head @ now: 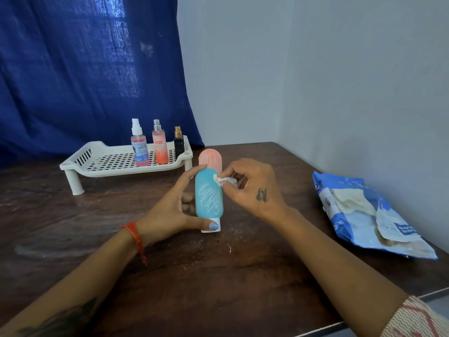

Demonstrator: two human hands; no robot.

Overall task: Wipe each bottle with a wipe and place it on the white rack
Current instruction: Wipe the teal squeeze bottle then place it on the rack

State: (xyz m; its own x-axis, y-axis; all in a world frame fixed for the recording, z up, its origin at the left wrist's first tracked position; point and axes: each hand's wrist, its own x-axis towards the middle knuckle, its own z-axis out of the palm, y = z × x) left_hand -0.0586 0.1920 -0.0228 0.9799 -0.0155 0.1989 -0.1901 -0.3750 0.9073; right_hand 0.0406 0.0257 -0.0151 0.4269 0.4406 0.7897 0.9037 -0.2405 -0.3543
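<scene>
A teal bottle [209,195] with white scribbles stands cap-down on the table, held upright by my left hand [170,210] around its left side and base. My right hand [252,186] pinches a small crumpled white wipe [220,180] against the bottle's upper right. A pink bottle [211,159] stands just behind the teal one. The white rack [80,164] at the back left carries three bottles along its right side: a pink spray bottle [139,147], an orange spray bottle [159,147] and a small black bottle [178,143].
A blue wipes packet [369,217] lies open at the right near the wall. The dark wooden table [218,276] has white crumbs near its middle; its front edge runs at the lower right. A blue curtain hangs behind the rack.
</scene>
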